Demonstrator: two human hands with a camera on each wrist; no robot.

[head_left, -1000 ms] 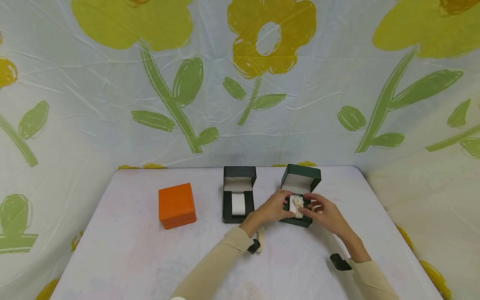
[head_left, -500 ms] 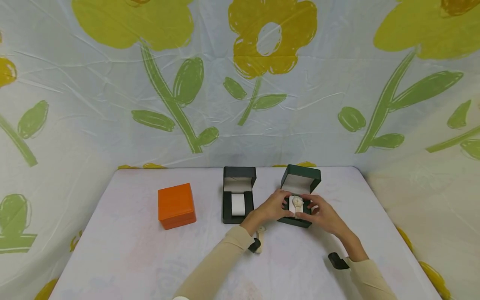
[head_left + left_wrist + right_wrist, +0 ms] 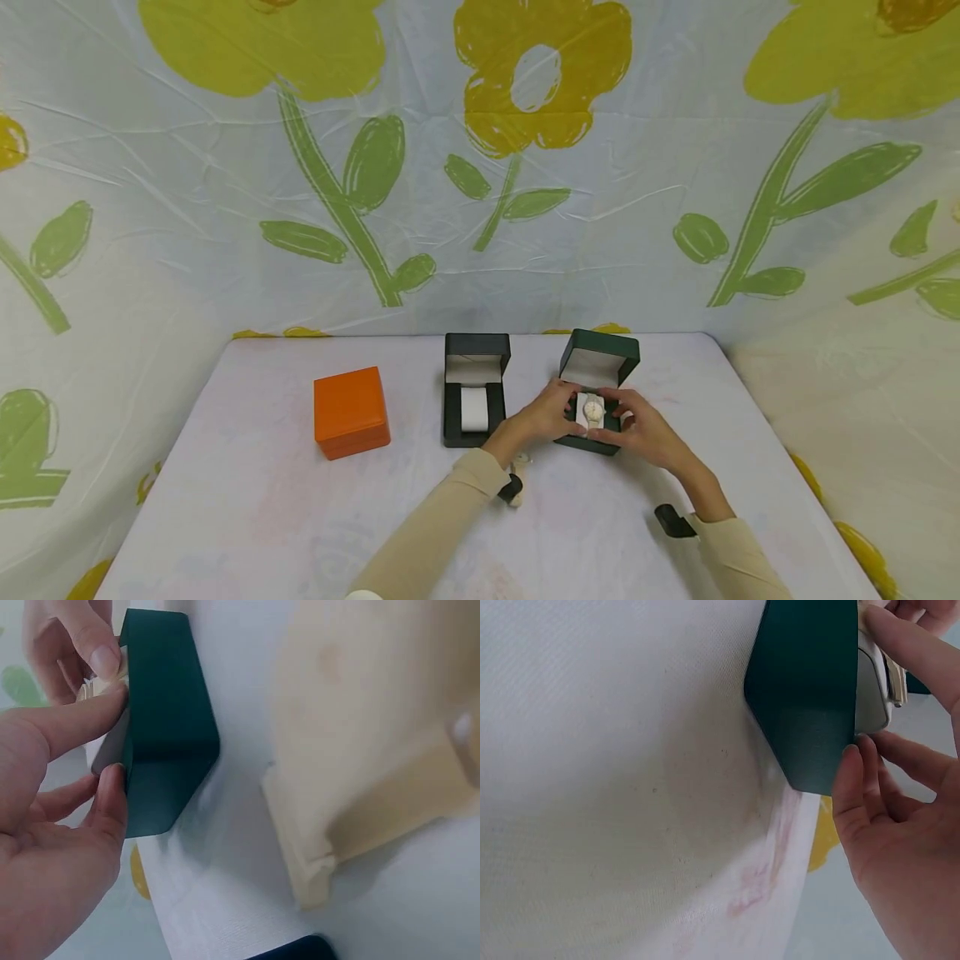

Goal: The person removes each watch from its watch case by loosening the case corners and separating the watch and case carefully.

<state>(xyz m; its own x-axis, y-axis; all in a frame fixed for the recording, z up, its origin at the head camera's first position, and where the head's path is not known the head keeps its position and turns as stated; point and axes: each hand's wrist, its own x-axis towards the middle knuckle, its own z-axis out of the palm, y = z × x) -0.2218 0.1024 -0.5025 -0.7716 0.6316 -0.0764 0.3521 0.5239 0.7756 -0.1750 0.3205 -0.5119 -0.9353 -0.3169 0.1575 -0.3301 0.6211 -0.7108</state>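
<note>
A light-faced wristwatch [image 3: 593,408] with a pale strap is wrapped round a white cushion [image 3: 581,405], which sits in the green watch box [image 3: 602,343] with its lid raised. On the cushion's left side, my left hand [image 3: 546,413] pinches it between thumb and fingers. My right hand [image 3: 651,429] does the same from the right, its thumb at the near end by the strap. Both wrist views show the thumbs over the cushion [image 3: 868,694] at the front wall of the box [image 3: 171,690]. How deep the cushion sits is partly hidden.
A black watch box [image 3: 477,343] stands raised-lidded to the left, holding a bare white cushion [image 3: 474,408]. Farther left is a closed orange box [image 3: 351,407]. Another beige-strapped watch [image 3: 522,477] lies on the table under my left wrist, partly covered.
My right thumb has slid from the watch strap toward the near end of the cushion. Watch and cushion have shifted slightly within the green box. The left hand stays nearly in place.
</note>
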